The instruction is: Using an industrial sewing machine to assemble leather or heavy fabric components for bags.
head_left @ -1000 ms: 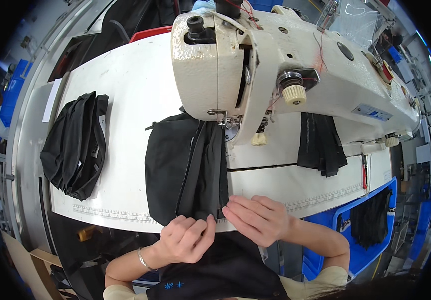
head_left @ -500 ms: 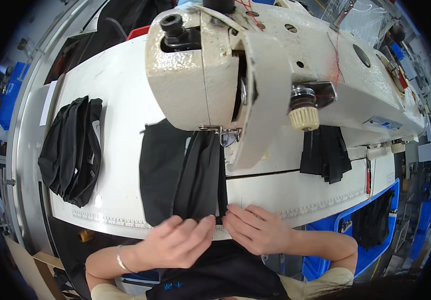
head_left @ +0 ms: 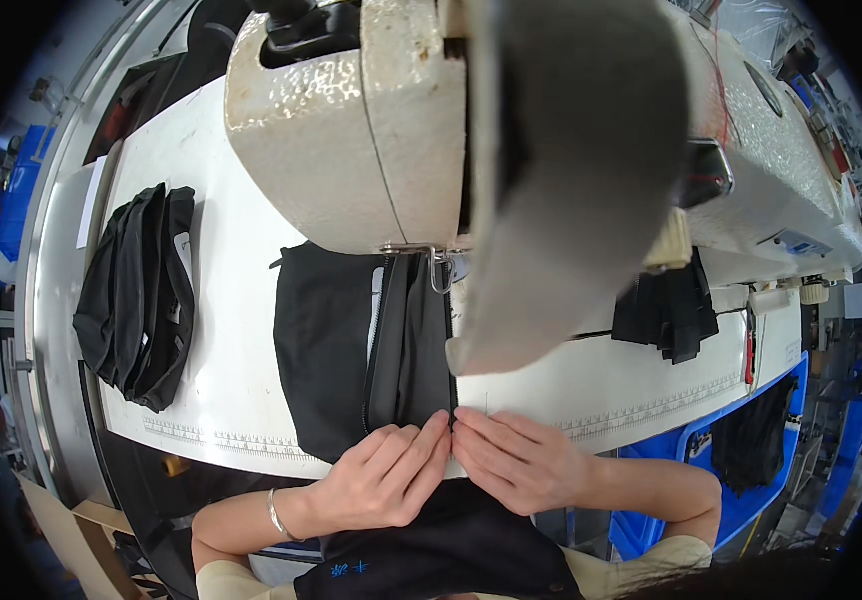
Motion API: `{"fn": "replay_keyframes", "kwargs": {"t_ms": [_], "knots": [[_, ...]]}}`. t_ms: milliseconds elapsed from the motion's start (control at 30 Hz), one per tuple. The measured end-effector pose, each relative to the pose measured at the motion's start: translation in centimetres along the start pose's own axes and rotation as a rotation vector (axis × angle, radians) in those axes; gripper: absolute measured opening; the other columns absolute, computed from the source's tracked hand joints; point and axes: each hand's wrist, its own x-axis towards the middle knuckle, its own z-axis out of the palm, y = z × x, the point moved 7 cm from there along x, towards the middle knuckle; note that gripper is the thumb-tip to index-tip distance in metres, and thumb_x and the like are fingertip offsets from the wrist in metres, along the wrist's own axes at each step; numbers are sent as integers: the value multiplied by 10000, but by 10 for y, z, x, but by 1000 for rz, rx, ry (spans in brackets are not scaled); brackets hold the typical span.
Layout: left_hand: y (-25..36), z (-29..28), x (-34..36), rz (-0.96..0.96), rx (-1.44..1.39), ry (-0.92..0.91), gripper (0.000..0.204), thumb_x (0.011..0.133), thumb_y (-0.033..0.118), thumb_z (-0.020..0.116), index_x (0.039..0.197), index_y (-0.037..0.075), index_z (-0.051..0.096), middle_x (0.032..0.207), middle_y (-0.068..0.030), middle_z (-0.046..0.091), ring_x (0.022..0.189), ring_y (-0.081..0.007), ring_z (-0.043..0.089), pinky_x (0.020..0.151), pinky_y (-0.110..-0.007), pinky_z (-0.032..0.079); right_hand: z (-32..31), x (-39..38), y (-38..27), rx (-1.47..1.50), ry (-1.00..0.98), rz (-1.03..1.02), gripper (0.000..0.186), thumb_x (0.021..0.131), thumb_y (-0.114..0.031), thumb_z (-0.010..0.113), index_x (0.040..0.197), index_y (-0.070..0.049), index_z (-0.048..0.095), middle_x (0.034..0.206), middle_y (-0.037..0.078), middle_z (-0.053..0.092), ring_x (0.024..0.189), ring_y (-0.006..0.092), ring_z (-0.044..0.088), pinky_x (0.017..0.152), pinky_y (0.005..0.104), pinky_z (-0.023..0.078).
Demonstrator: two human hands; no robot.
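Plainly, one cloth point(head_left: 326, 340) lay on the table point(head_left: 236, 340), black, its long axis running near to far, far end at the one machine point(head_left: 301, 170), near end at the table's front. The left hand point(head_left: 386, 480) and right hand point(head_left: 521, 465) (two counted, close together) were each pinched onto its near right corner. One black stack point(head_left: 136, 300) lay left; one bundle point(head_left: 663, 315), right.

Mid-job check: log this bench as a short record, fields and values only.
Left hand: at the black fabric's near right corner; grip unclear
Right hand: same corner, beside the left; grip unclear
Sewing machine: head above the fabric's far end
White table, left: folded black pieces
White table, right: black strips
Below table, right: blue bin
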Motion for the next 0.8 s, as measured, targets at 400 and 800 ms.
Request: {"fn": "replay_keyframes", "kwargs": {"t_ms": [400, 800], "knots": [[-26, 2, 13, 24, -109, 13, 276, 654, 40, 607, 903, -78, 630, 1042, -196, 609, 750, -193, 558, 622, -264, 486, 3, 9, 15, -21, -124, -28, 325, 689, -125, 568, 946, 63, 630, 1092, 169, 592, 1091, 312, 557, 952, 389, 450], [-99, 31, 31, -18, -169, -196, 309, 757, 20, 575, 1060, -18, 622, 1087, -141, 614, 1022, -284, 603, 847, -380, 506, 35, 33, 83, -56, 74, -105, 120, 646, -143, 590, 680, -29, 580, 854, 157, 545, 789, 326, 535, 614, 445, 447]]}}
